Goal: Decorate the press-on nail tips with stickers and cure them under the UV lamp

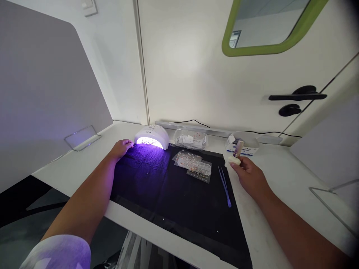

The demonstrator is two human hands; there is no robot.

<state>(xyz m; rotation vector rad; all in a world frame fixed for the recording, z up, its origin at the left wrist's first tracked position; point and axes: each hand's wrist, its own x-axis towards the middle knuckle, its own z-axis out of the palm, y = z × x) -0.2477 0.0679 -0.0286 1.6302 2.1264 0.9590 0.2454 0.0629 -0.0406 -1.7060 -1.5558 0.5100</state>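
And here's the right hand [249,173], nearer of the two, closed around a small pale bottle [234,160] with a tall, shiny cap, thumb on one side and fingers wrapping the other! That bottle sits upright with a slight lean, just outside the right edge of the black sheet [190,213], up by its far right corner; whether its base touches the worktop [280,164], I can't tell. Over to the left hand [121,148], at the sheet's far left corner, fingers drawn together, right beside the lit lamp [151,136]; whether anything is pinched there, I can't tell.

Across the surface now: white specks near the sheet's front edge, blue tweezers [224,186] lying along its right edge, and overlapping sticker sheets [193,164] towards its far edge. The lamp throws violet light over the far left corner. Beyond, along the worktop's back edge, there's a clear tub [191,140] of packets and, further right, a printed box [246,150]. Behind it all, a pale door [182,74] with a black handle [297,96] and a green-framed pane [269,26].

Both arms reach forward, spread wide, the left one crossing the worktop's front edge and angling inward, the right slanting in from the lower right.
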